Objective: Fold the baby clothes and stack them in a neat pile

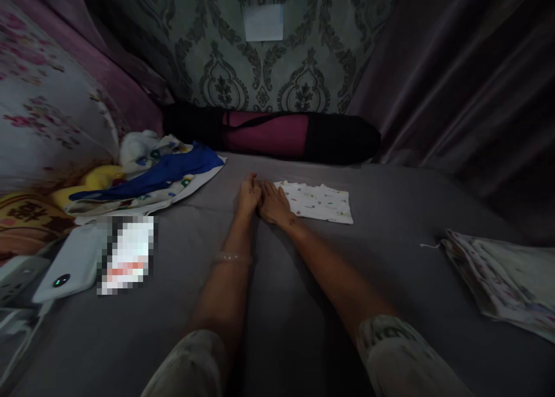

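left hand (pixel 248 197): fingers partly curled, cannot tell if gripping | right hand (pixel 274 204): flat, fingers extended, at printed cloth's left end | printed cloth (pixel 323 203): folded, on grey sheet (pixel 390 247), toward its far edge

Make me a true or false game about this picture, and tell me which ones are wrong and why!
1. The right hand is at the left end of the white cloth. True.
2. The long bag is yellow all over. False: the long bag is pink and black.
3. There is a bracelet on the left arm. True.
4. The blue cloth is to the right of both hands. False: the blue cloth is to the left of them.
5. The folded pile is to the right of the white cloth. True.
6. The left hand is far away from the right hand. False: the left hand is right beside it.
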Demonstrator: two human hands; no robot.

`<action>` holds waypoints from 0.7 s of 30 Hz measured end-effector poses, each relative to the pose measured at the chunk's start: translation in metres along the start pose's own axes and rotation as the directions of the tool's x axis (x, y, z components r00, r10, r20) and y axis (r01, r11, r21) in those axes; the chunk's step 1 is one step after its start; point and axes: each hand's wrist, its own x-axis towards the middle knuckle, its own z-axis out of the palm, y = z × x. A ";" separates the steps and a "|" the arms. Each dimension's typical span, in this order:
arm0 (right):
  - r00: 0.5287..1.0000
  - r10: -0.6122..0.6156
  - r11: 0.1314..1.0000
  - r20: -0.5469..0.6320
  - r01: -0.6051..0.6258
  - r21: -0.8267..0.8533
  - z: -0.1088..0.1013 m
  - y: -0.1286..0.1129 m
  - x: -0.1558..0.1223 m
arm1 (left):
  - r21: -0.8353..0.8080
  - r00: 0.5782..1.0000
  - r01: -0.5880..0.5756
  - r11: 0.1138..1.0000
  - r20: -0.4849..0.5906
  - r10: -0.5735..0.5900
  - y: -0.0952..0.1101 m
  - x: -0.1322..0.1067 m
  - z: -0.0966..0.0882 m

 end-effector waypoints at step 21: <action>0.992 0.126 0.992 -0.009 -0.126 -0.019 -0.039 0.061 -0.036 | 0.058 0.985 -0.162 0.985 0.076 0.158 0.020 -0.015 0.026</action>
